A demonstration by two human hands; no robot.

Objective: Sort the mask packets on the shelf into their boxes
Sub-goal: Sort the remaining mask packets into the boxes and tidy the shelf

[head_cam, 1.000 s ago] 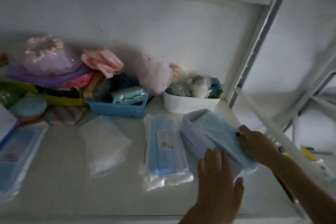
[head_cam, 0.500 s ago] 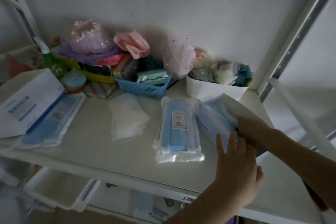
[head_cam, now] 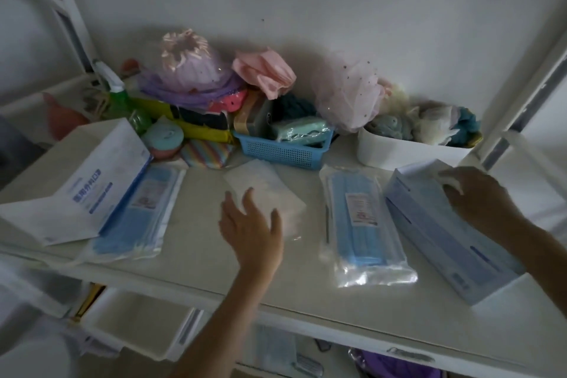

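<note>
Three mask packets (head_cam: 362,224), two boxes (head_cam: 445,230) on shelf (head_cam: 199,261).

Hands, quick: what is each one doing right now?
Left hand: open, empty, over the white packet.
Right hand: resting on the blue mask box, grip unclear.
</note>
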